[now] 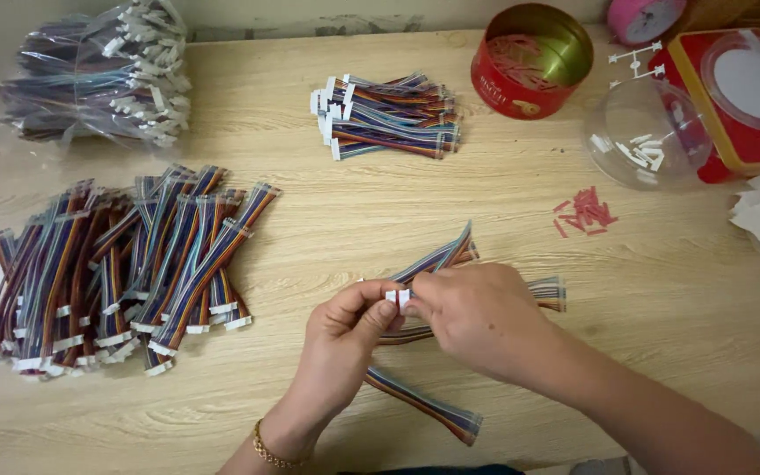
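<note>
Closest to the bench's (pixel 503 185) near edge, a striped ribbon cable (pixel 424 403) lies flat by the left hand's wrist. The left hand (pixel 345 339) and right hand (pixel 477 317) meet above the bench, and their fingers (pixel 378 310) pinch small white plugs (pixel 398 296) on colourful cables (pixel 437 257) that fan out behind. To the left sits a big pile of cables (pixel 116 273), near the left edge. There is bare wood between that pile and the hands. Farther back lie little red bits (pixel 587 211), a neat cable stack (pixel 389 116), a bagged bundle (pixel 98 75), a clear bowl (pixel 648 132) and a red tin (pixel 529 60).
</note>
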